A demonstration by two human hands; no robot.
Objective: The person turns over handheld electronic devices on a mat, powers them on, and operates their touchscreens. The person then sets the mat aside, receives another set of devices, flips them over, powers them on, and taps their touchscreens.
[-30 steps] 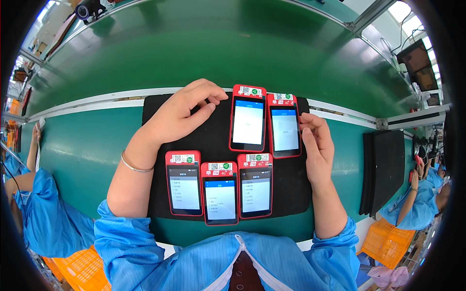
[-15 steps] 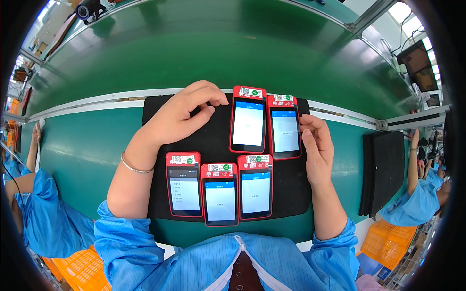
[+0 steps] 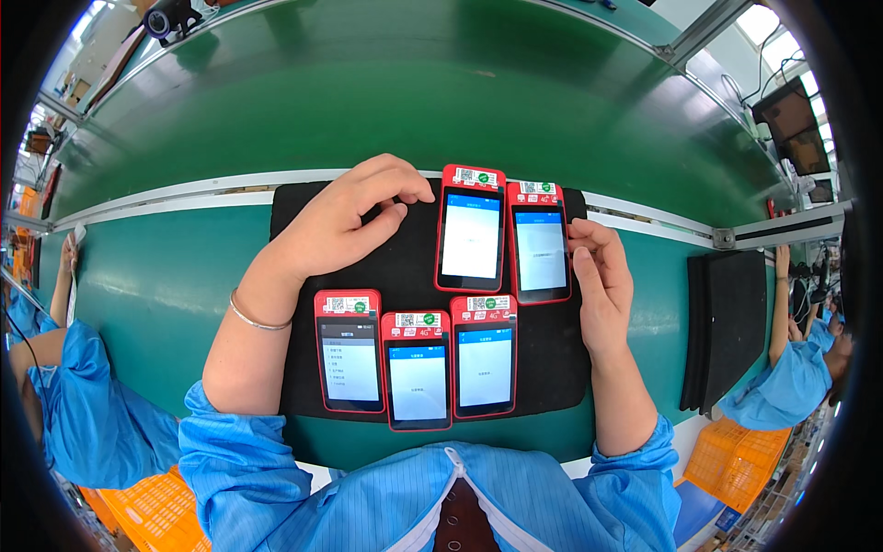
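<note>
Several red handheld terminals with lit screens lie face up on a black mat (image 3: 414,276). Two are at the far side: a left one (image 3: 471,239) and a right one (image 3: 541,250). Nearer me a row holds a left terminal (image 3: 350,363) with a grey list on screen, a middle one (image 3: 417,382) and a right one (image 3: 485,368). My left hand (image 3: 372,207), loosely curled with thumb and fingers apart, hovers just left of the far left terminal, holding nothing. Beside the far right terminal's right edge is my right hand (image 3: 602,281), thumb and fingers apart; its fingertips are at that edge, contact unclear.
A green bench (image 3: 166,276) carries the mat, with a metal rail (image 3: 635,218) behind it. A stack of black mats (image 3: 727,327) lies to the right. Co-workers in blue sleeves (image 3: 92,405) sit on both sides. Orange crates (image 3: 736,460) stand low at the edges.
The small text on the two far terminals' blue-topped screens has changed. My hands and the terminals keep practically the same places.
</note>
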